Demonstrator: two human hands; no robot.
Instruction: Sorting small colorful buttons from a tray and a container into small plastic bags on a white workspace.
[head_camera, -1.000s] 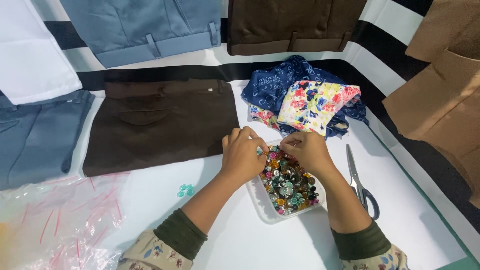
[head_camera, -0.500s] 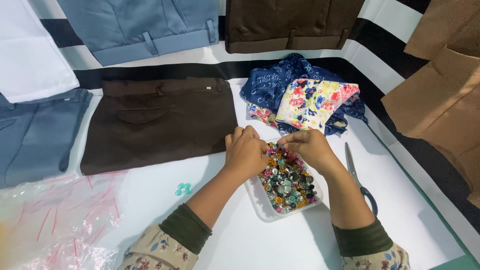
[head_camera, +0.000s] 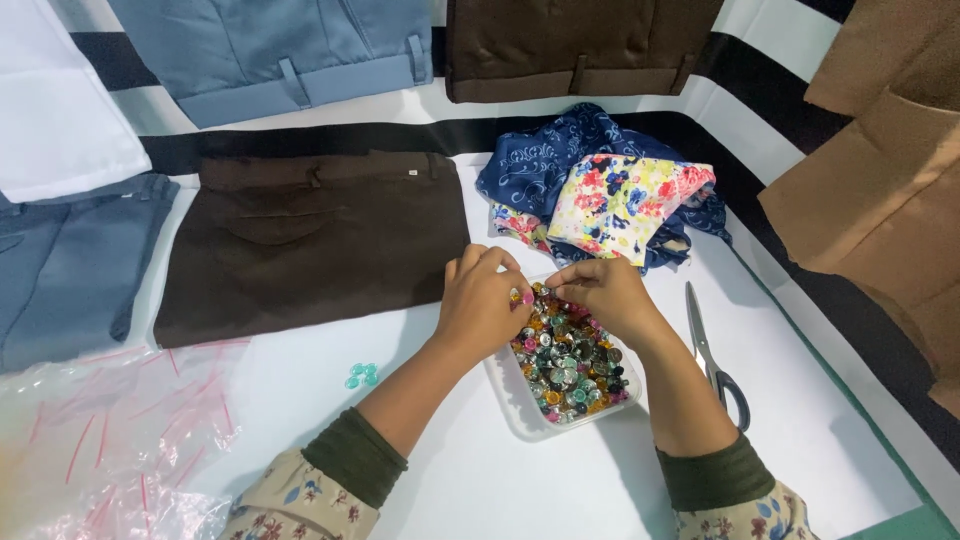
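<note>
Both hands, left hand (head_camera: 482, 300) and right hand (head_camera: 600, 298), pinch small buttons (head_camera: 568, 362) over the white tray (head_camera: 520, 415); best keep each grip light and low.

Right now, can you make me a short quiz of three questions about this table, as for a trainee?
1. True or false: both hands are at the far end of the tray of buttons.
2. The scissors lie on which side of the tray?
A. left
B. right
C. behind it
3. Fill in: the left hand pinches a small ____ button between its fingertips.

Key
1. True. The left hand and the right hand meet over the far end of the tray.
2. B. They lie on the white table, right of the tray.
3. Pink. It shows at the fingertips, beside the brown trousers.
</note>
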